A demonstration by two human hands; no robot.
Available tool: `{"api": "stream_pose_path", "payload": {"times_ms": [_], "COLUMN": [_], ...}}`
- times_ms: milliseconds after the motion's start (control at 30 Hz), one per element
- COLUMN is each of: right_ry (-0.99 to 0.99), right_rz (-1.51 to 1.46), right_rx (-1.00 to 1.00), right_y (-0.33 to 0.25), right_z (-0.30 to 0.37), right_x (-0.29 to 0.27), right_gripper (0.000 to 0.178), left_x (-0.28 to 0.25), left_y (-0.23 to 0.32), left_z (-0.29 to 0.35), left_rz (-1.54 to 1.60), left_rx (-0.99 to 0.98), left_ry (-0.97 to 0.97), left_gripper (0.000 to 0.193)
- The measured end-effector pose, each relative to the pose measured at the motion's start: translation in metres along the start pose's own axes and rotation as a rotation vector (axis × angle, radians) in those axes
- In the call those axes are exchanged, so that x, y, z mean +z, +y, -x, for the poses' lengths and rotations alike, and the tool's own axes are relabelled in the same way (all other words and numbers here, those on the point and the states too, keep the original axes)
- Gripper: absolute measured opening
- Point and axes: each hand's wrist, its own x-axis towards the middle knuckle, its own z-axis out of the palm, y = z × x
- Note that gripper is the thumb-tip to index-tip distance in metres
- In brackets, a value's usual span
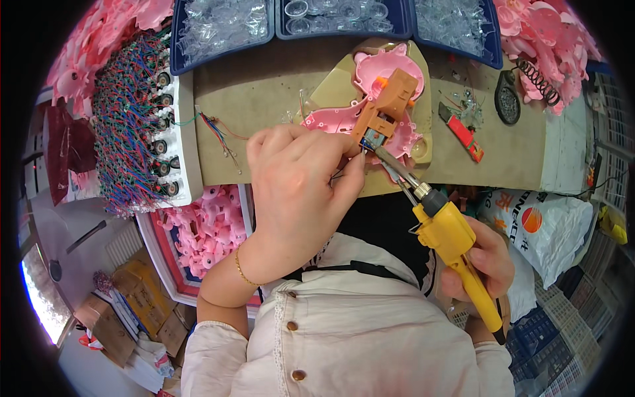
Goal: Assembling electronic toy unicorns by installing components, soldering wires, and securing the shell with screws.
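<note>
My right hand point(489, 258) is wrapped round a yellow soldering gun point(446, 231), its metal tip slanting up and left. That tip meets the near end of an orange-brown plastic housing point(387, 109), beside a small metal or circuit part. With thumb and finger pinched, my left hand point(297, 178) holds a thin wire point(363, 149) at the same spot. Its other fingers are curled and partly hidden. Under the housing lie pink plastic shell halves point(390, 66), resting on a yellowish shaped holder point(424, 106).
Several coloured wires point(221, 135) lie to the left, by a white tray point(192, 132) heaped with wired parts. A red cutter knife point(463, 135) lies at right near a black oval part point(507, 98). Blue bins point(276, 34) of clear pieces line the back; a crate point(159, 258) holds pink parts.
</note>
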Motion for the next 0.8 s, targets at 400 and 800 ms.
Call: {"api": "stream_pose_path", "payload": {"times_ms": [400, 800], "right_ry": [-0.319, 0.079], "right_rz": [-0.002, 0.201], "right_rx": [0.319, -0.109], "right_y": [-0.012, 0.004], "right_z": [-0.015, 0.012], "right_x": [-0.014, -0.007], "right_gripper": [0.052, 0.053], "left_x": [-0.003, -0.034], "left_y": [0.003, 0.005], "left_z": [-0.005, -0.005], "left_rz": [-0.048, 0.043], "left_rx": [0.042, 0.006], "left_ry": [-0.004, -0.196], "left_gripper": [0.009, 0.025]}}
